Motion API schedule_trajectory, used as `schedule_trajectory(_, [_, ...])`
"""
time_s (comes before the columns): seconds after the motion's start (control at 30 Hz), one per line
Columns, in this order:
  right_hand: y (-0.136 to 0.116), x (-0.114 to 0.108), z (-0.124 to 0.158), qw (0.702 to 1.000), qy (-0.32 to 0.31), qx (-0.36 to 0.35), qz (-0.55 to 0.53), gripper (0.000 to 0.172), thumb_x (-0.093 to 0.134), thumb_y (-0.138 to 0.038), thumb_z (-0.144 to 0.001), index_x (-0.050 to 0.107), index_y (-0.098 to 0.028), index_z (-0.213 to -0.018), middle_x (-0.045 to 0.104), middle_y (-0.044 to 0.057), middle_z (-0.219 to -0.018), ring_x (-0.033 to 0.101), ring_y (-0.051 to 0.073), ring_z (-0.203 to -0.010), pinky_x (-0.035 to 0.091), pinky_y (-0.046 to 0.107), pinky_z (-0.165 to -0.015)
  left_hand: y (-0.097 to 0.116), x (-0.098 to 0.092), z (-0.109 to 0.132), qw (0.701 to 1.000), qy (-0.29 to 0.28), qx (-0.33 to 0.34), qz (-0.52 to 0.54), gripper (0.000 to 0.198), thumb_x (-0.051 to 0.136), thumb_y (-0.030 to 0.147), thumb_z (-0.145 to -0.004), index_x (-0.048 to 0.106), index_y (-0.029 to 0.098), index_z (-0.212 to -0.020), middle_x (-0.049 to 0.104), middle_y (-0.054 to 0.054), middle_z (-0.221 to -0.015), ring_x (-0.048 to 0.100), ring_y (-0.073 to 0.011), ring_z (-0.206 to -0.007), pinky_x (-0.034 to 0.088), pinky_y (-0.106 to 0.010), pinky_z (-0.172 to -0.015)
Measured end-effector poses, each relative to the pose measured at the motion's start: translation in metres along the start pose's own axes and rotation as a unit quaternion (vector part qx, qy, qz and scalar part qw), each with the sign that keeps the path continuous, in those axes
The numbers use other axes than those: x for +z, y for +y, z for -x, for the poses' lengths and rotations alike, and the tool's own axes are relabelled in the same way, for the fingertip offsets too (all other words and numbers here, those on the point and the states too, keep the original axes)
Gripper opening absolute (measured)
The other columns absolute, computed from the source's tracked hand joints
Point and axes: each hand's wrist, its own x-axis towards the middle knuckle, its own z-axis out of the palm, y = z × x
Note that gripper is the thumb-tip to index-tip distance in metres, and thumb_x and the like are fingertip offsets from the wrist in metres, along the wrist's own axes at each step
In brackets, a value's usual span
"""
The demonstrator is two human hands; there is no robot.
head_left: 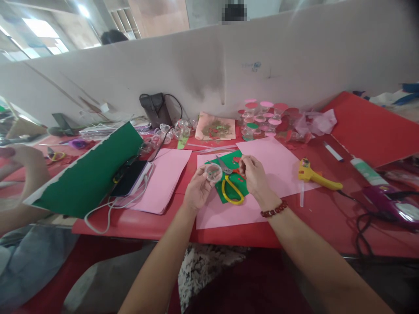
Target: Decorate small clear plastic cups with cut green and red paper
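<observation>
My left hand [198, 188] grips a small, round, clear plastic cup [213, 173], its open side toward me. Small bits, one of them green, show inside. To the right of the cup, my right hand [252, 173] is closed in a pinch; what its fingertips hold, if anything, is too small to name. Red scraps [236, 160] lie close to those fingertips. Between my hands, scissors [233, 190] with yellow handles rest on a sheet of green paper [225, 195]. Beneath that is pink paper [209, 218].
A yellow glue gun [319, 178] lies to the right, near a bottle [368, 171]. Clear cups with coloured discs [262, 115] stand at the back. On the left are a pink paper stack [166, 183], a phone [129, 179], green board [85, 179] and another person's arm [28, 174].
</observation>
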Motion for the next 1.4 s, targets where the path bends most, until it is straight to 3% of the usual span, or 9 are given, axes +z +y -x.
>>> schedule_trajectory(0.2, [0.010, -0.002, -0.003, 0.995, 0.029, -0.061, 0.074, 0.024, 0.072, -0.040, -0.070, 0.061, -0.020, -0.080, 0.064, 0.001, -0.072, 0.056, 0.013, -0.063, 0.045, 0.026, -0.059, 0.000, 0.002, -0.001, 0.999, 0.016, -0.046, -0.008, 0.017, 0.062, 0.025, -0.082, 0.070, 0.014, -0.093, 0.073, -0.007, -0.093, 0.069, -0.0175, -0.080, 0.057, -0.028, -0.073])
schedule_trajectory(0.33, [0.012, 0.003, 0.004, 0.986, -0.062, -0.085, 0.127, 0.028, 0.062, -0.047, -0.081, 0.064, -0.020, -0.071, 0.065, 0.002, -0.065, 0.060, 0.016, -0.064, 0.048, 0.030, -0.066, -0.001, 0.002, -0.002, 0.998, 0.013, -0.059, -0.016, 0.017, 0.059, 0.025, -0.085, 0.071, 0.014, -0.092, 0.073, -0.007, -0.089, 0.068, -0.0172, -0.077, 0.056, -0.027, -0.070])
schedule_trajectory(0.43, [0.013, 0.006, 0.008, 0.975, -0.142, -0.104, 0.134, 0.023, 0.063, -0.042, -0.080, 0.068, -0.020, -0.076, 0.071, 0.003, -0.077, 0.062, 0.018, -0.071, 0.049, 0.031, -0.071, -0.002, 0.002, -0.003, 0.997, 0.012, -0.067, -0.029, 0.019, 0.060, 0.027, -0.085, 0.071, 0.013, -0.090, 0.071, -0.006, -0.084, 0.066, -0.0144, -0.071, 0.054, -0.024, -0.065])
schedule_trajectory(0.53, [0.015, 0.006, 0.008, 0.962, -0.182, -0.114, 0.169, 0.019, 0.062, -0.036, -0.079, 0.072, -0.020, -0.079, 0.072, 0.002, -0.080, 0.063, 0.019, -0.075, 0.048, 0.031, -0.073, -0.004, 0.003, -0.004, 0.997, 0.030, -0.063, -0.041, 0.017, 0.061, 0.028, -0.084, 0.070, 0.014, -0.087, 0.069, -0.004, -0.080, 0.063, -0.0119, -0.067, 0.051, -0.021, -0.062])
schedule_trajectory(0.77, [0.016, 0.005, 0.013, 0.938, -0.175, -0.161, 0.253, 0.013, 0.062, -0.027, -0.076, 0.071, -0.022, -0.068, 0.070, 0.000, -0.068, 0.061, 0.018, -0.066, 0.042, 0.028, -0.063, -0.009, 0.000, -0.003, 0.992, 0.054, -0.045, -0.106, 0.022, 0.067, 0.037, -0.081, 0.068, 0.015, -0.083, 0.067, -0.003, -0.075, 0.058, -0.0100, -0.062, 0.044, -0.021, -0.056])
schedule_trajectory(1.03, [0.012, 0.007, 0.018, 0.909, -0.165, -0.225, 0.309, 0.011, 0.061, -0.020, -0.075, 0.066, -0.021, -0.065, 0.067, 0.000, -0.067, 0.058, 0.015, -0.063, 0.040, 0.026, -0.064, -0.013, -0.003, -0.005, 0.987, 0.054, -0.032, -0.145, 0.031, 0.071, 0.045, -0.076, 0.068, 0.015, -0.081, 0.067, -0.003, -0.071, 0.057, -0.0101, -0.060, 0.044, -0.022, -0.058])
schedule_trajectory(1.23, [0.010, 0.005, 0.017, 0.906, -0.187, -0.223, 0.307, 0.013, 0.058, -0.022, -0.079, 0.064, -0.021, -0.068, 0.064, 0.000, -0.068, 0.056, 0.015, -0.063, 0.039, 0.026, -0.063, -0.012, -0.005, -0.008, 0.988, 0.073, -0.056, -0.123, 0.035, 0.071, 0.048, -0.074, 0.069, 0.014, -0.082, 0.069, -0.004, -0.070, 0.058, -0.0097, -0.057, 0.039, -0.018, -0.048])
schedule_trajectory(1.4, [0.007, 0.005, 0.014, 0.881, -0.224, -0.274, 0.314, 0.013, 0.055, -0.018, -0.080, 0.060, -0.022, -0.069, 0.061, 0.001, -0.073, 0.054, 0.017, -0.071, 0.040, 0.028, -0.069, -0.005, 0.002, -0.007, 0.985, 0.107, -0.100, -0.095, 0.036, 0.071, 0.050, -0.073, 0.065, 0.014, -0.074, 0.062, 0.000, -0.059, 0.051, -0.0063, -0.047, 0.027, -0.015, -0.037])
